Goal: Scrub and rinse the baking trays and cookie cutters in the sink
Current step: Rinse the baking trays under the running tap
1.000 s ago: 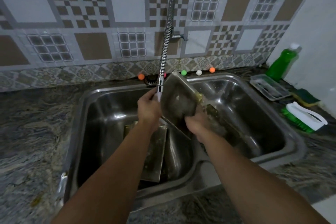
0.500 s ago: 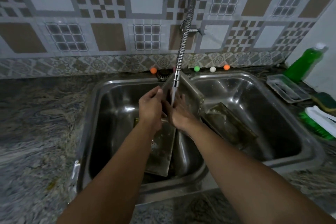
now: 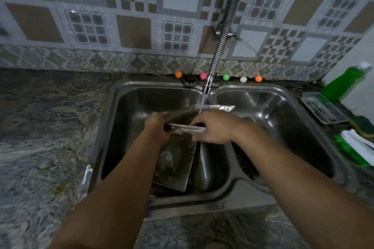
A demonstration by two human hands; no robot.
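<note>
A metal baking tray point(image 3: 212, 107) is held nearly flat over the double steel sink point(image 3: 253, 194), under water running from the flexible tap point(image 3: 207, 85). My left hand point(image 3: 156, 128) grips its left near corner. My right hand point(image 3: 214, 127) holds the near rim, fingers curled over the edge. A second, soiled tray point(image 3: 176, 164) leans in the left basin below the held one. Another dark tray point(image 3: 243, 160) lies in the right basin, mostly hidden by my right forearm. No cookie cutters are visible.
A green soap bottle point(image 3: 344, 83), a clear plastic tub point(image 3: 321, 110), a sponge point(image 3: 362, 127) and a green-and-white brush point(image 3: 357, 148) sit on the counter at right. Several small coloured balls point(image 3: 226, 77) line the sink's back edge. Granite counter point(image 3: 44, 127) spreads left.
The tray has swung from steeply tilted to nearly flat under the stream. My right hand moved from the tray's face to its near rim.
</note>
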